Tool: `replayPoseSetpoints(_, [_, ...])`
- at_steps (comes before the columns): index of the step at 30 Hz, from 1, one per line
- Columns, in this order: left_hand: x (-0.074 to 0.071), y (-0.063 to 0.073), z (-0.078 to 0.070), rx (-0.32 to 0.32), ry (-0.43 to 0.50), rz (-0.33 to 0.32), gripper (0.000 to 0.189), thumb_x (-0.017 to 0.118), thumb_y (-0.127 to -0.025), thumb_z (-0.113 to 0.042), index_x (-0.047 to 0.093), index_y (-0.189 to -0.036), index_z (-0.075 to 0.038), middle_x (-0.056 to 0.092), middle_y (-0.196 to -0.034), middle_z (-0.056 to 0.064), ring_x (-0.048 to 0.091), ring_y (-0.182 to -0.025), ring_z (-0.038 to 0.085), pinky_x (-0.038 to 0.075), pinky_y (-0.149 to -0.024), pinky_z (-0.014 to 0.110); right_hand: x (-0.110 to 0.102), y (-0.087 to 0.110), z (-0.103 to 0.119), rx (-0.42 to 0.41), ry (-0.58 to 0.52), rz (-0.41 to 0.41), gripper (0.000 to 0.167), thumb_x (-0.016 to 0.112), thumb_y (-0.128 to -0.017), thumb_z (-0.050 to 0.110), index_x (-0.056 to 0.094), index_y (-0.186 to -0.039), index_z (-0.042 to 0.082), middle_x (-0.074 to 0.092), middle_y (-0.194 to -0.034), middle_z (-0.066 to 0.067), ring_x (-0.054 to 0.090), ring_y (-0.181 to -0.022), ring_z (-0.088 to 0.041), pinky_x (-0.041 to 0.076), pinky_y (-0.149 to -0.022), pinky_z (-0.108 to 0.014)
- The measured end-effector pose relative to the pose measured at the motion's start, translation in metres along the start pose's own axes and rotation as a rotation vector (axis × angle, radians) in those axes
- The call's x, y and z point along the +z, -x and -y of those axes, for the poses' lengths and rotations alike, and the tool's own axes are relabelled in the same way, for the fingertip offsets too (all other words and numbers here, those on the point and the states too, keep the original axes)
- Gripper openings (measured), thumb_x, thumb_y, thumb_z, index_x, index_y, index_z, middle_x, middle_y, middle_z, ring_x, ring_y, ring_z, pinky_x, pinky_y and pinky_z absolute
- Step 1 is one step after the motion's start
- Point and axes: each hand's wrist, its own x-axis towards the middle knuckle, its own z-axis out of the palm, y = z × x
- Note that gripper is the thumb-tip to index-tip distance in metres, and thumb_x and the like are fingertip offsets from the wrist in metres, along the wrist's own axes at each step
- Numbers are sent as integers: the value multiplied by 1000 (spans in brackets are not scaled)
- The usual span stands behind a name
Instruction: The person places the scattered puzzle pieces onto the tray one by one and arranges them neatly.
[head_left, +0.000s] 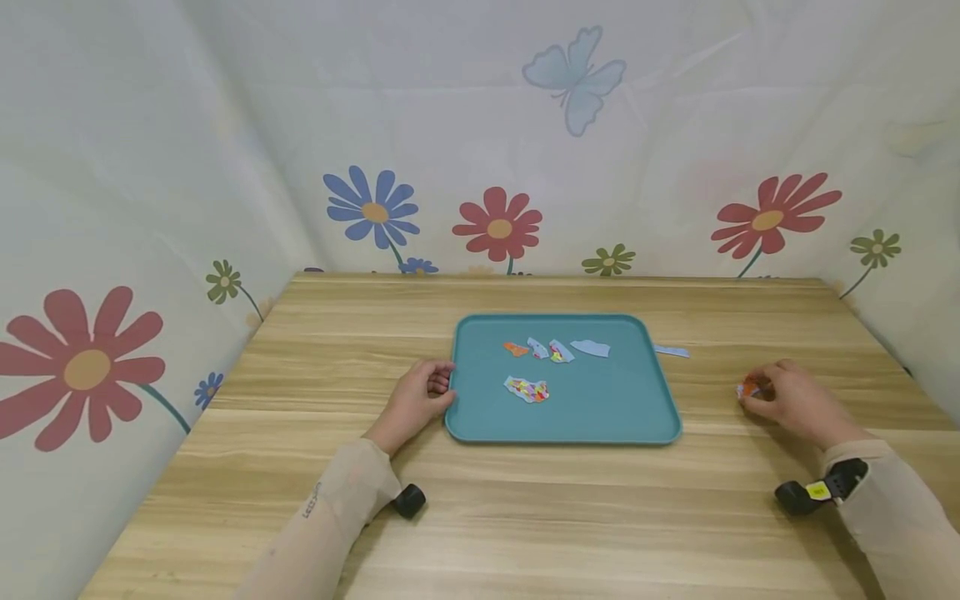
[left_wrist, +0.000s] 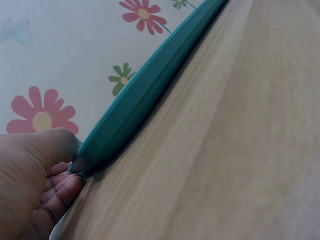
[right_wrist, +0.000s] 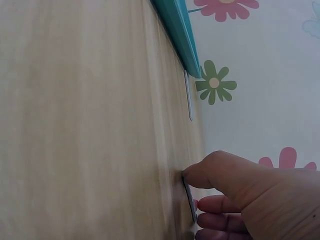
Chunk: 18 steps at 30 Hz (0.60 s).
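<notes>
A teal tray [head_left: 600, 421] lies on the wooden table. My left hand [head_left: 415, 402] grips its left edge; in the left wrist view the thumb is at the rim and the curled fingers are at its underside. To the right of the tray, my right hand [head_left: 801, 406] pinches a small orange-and-white patterned paper scrap [head_left: 747, 388] close over the tabletop. The right wrist view shows that thin scrap [right_wrist: 188, 197] edge-on between thumb and fingers. In the tray lie a larger multicoloured scrap [head_left: 529, 389], an orange scrap [head_left: 516, 349] and several pale torn pieces.
A pale blue paper strip [head_left: 673, 352] sticks out past the tray's right edge onto the table [head_left: 570, 517]. Behind and beside the table hangs a white cloth [head_left: 420, 100] printed with flowers and a butterfly. Each wrist wears a small black camera.
</notes>
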Motion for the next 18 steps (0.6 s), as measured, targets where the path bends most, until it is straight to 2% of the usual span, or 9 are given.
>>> replayPoseSetpoints(8, [-1,1,-2,-8,0,3,40,67,-85,0,56,-124,5,55,-110,17,59,-97,23,55,-85,27,-4,-3,-2,7,-36,28,38,72,-80,20,63,-98,-12,62,-87,-20,58,-85,-34,49,-72,-42])
replayPoseSetpoints(13, [-1,1,-3,-9,1,1,40,67,-85,0,56,-123,5,55,-111,17,59,-97,23,55,-85,27,-5,-3,-2,22,-44,42,40,72,-79,20,61,-100,-13,60,-89,-21,58,-84,-33,49,-71,-41])
replayPoseSetpoints(18, [-1,1,-3,-6,3,1,40,67,-85,0,56,-123,6,55,-111,17,59,-97,23,55,-85,26,-6,-3,-2,-2,-41,51,42,73,-80,19,61,-103,-14,61,-88,-20,58,-84,-33,50,-72,-41])
